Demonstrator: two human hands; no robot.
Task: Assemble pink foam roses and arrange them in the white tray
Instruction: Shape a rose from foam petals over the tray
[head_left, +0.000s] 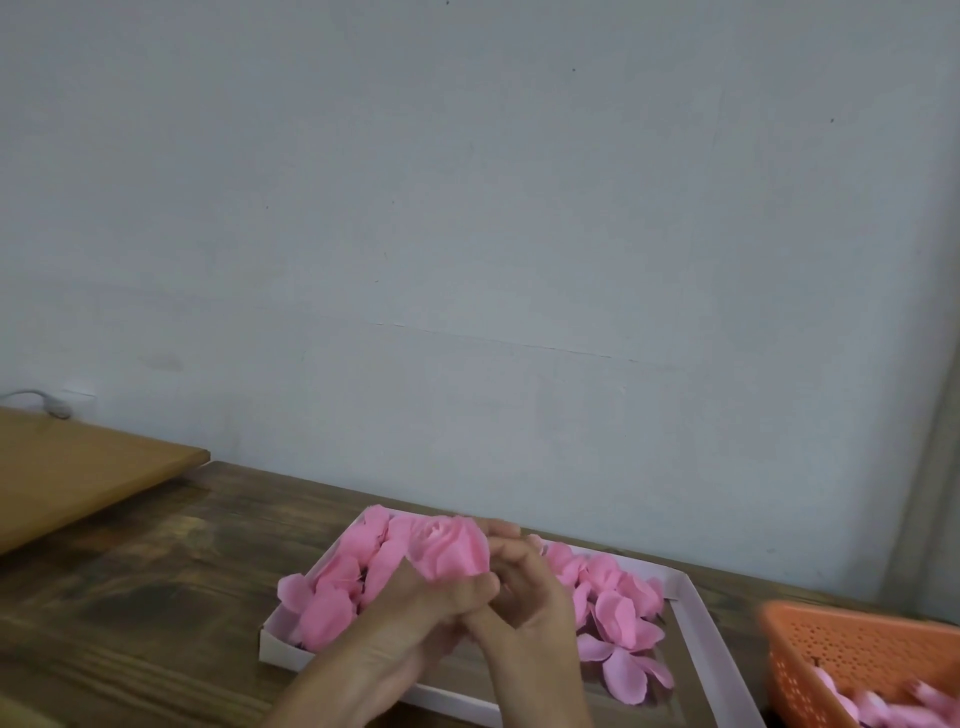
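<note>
Fingers (506, 548) gripping one rose (449, 551), one white tray (696, 623)

Plain hand-craft work corner; home or small workshop, cannot tell which. Bare, scuffed pale wall (467, 208) fills upper frame. Worn dark wooden table (156, 597) along bottom. Wall socket (78, 397) far left. White tray (696, 623) of pink foam petals (618, 613) bottom centre. Orange perforated plastic basket (857, 654) lower right.

Soft, dim, even light; faint shadows lie on the counter (156, 597) beneath the left hand (415, 629) and right hand (530, 592). Motion blur smears both, the pink rose (452, 551) they grip and the orange basket (857, 654) to their right. Wide-angle distortion bends the frame's edges.
</note>
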